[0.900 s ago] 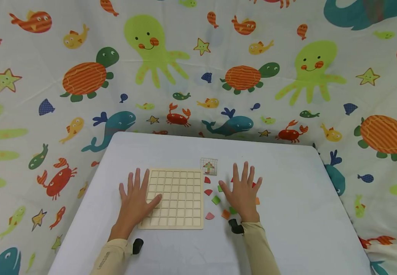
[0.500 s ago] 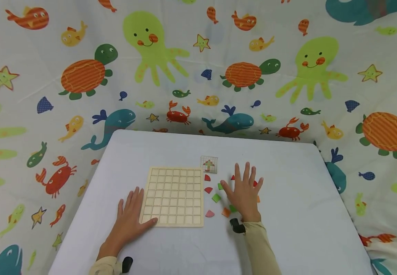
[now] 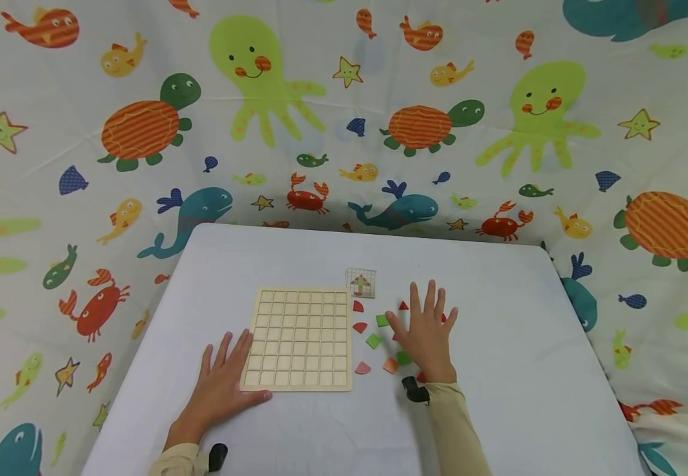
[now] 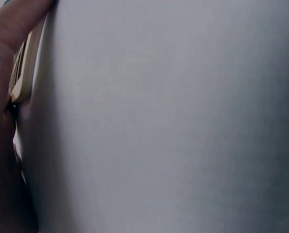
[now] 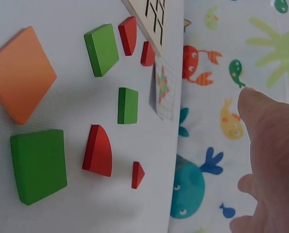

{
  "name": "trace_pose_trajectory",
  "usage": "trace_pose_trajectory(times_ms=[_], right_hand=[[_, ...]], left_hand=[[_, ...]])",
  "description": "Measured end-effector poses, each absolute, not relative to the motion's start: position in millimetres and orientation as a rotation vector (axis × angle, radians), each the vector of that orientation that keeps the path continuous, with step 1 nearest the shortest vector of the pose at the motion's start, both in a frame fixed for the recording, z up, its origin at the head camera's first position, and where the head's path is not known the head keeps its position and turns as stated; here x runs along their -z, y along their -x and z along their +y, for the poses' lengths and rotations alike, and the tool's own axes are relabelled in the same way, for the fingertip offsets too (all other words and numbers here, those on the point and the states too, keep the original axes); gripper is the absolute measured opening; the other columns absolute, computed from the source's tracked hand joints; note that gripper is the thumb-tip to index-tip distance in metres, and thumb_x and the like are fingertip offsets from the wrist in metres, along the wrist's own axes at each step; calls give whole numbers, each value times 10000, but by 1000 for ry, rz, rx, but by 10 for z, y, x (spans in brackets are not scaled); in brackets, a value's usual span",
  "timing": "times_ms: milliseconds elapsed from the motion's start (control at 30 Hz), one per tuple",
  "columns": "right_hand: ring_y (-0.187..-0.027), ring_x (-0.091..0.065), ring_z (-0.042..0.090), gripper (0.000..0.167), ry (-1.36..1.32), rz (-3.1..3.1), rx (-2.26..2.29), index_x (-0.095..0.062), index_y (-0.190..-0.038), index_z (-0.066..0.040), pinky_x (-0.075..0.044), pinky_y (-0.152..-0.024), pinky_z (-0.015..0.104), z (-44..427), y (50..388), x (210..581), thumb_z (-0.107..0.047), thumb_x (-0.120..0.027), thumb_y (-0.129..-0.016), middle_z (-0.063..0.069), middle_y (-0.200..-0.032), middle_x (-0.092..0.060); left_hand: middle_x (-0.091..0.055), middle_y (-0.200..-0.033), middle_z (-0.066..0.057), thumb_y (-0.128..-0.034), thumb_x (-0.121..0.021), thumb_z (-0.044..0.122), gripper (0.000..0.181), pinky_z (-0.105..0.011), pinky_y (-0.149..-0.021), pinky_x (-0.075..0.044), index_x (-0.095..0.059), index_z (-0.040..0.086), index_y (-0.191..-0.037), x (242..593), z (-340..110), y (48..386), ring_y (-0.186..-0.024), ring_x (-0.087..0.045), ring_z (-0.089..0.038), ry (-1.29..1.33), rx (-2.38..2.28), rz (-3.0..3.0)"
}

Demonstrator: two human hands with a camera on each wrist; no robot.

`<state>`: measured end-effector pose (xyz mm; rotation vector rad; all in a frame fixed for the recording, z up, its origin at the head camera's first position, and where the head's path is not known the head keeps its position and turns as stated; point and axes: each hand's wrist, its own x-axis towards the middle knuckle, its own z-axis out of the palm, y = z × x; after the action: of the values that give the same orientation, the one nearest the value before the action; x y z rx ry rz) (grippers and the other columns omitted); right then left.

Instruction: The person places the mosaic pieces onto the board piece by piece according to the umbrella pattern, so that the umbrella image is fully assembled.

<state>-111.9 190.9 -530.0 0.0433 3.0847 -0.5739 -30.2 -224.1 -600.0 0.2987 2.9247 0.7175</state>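
Note:
A square wooden grid board [image 3: 298, 340] lies flat on the white table. My left hand [image 3: 217, 390] is spread at its lower left corner, thumb along the near edge and fingertips by the left edge. In the left wrist view a corner of the board [image 4: 25, 80] shows beside the hand. My right hand [image 3: 429, 337] is spread over the coloured pieces, holding nothing. Under and beside it lie green pieces [image 5: 40, 165], an orange piece [image 5: 23, 75] and red pieces [image 5: 98, 150]. A small card with a printed grid picture [image 3: 360, 283] lies behind the pieces.
The white table [image 3: 534, 344] extends on both sides of the hands. A cloth with printed sea animals [image 3: 344, 106] hangs behind and around it. Several red pieces [image 3: 362, 367] lie close to the board's right edge.
My left hand has moved from over the board's left part down toward its near left corner. The right hand has shifted slightly to the right, still spread. The view has tilted a little.

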Motion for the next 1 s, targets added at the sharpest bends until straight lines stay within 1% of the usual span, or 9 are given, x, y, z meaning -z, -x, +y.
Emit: trace_pose_trajectory(times_ms=[300,400,467,533,600,700,767,900,1000], right_hand=[[-1601,38,524,925,-3,3053,606,-216,-1705,-44,33,-1188,794,2022,1124,5297,-520,-645,-1038,296,-1755,3],[-1602,14,521,905,31,3040,654,-226,-1698,-31,6,-1202,776,2085,1134,5311,-499,-646,-1047,306,-1751,-15],[-1600,-33,519,884,54,3036,726,-252,-1688,-18,-27,-1214,759,2127,1142,5319,-475,-656,-1048,314,-1746,-50],[-1588,-117,520,846,91,3044,811,-295,-1667,2,-87,-1219,746,2167,1148,5335,-438,-669,-1049,326,-1729,-125],[-1548,-242,534,787,148,3063,897,-362,-1629,37,-181,-1205,741,2200,1160,5344,-365,-702,-1043,345,-1688,-242],[-1436,-419,551,668,235,3081,988,-466,-1549,76,-314,-1149,735,2246,1188,5361,-230,-745,-1024,363,-1570,-425],[-1344,-515,544,583,281,3085,1033,-538,-1485,92,-406,-1097,707,2275,1233,5364,-141,-767,-1002,361,-1475,-520],[-1185,-627,466,455,305,3020,1117,-631,-1396,86,-523,-1007,612,2321,1380,5358,-46,-764,-982,305,-1338,-627],[-1068,-663,393,374,285,2936,1104,-678,-1338,76,-569,-932,545,2326,1521,5367,-40,-747,-989,250,-1214,-682]], left_hand=[[-269,-1749,-156,-777,-762,799,1288,-612,-1251,122,-267,44,-1696,6010,-2234,313,-1624,-44,-407,-269,-745,2917],[-273,-1748,-154,-776,-764,795,1283,-610,-1252,124,-275,43,-1693,6017,-2234,300,-1625,-45,-404,-267,-751,2920],[-269,-1751,-150,-782,-760,793,1276,-602,-1252,131,-272,46,-1695,6018,-2237,290,-1625,-43,-402,-266,-752,2923],[-265,-1753,-147,-801,-751,783,1254,-595,-1253,132,-269,49,-1697,6018,-2237,286,-1626,-41,-402,-260,-749,2927],[-265,-1752,-152,-820,-745,765,1227,-593,-1255,128,-272,47,-1695,6010,-2233,285,-1625,-44,-407,-249,-745,2935],[-268,-1748,-164,-848,-734,740,1191,-603,-1255,120,-277,34,-1691,5985,-2220,276,-1621,-53,-418,-233,-737,2943],[-263,-1748,-170,-857,-734,728,1180,-612,-1252,122,-276,29,-1689,5969,-2207,268,-1620,-51,-421,-228,-740,2940],[-245,-1756,-162,-876,-721,729,1165,-629,-1250,110,-265,34,-1694,5957,-2169,266,-1624,-43,-416,-223,-728,2932],[-243,-1756,-163,-885,-711,729,1155,-643,-1248,96,-268,33,-1692,5964,-2144,252,-1623,-46,-419,-217,-717,2930]])
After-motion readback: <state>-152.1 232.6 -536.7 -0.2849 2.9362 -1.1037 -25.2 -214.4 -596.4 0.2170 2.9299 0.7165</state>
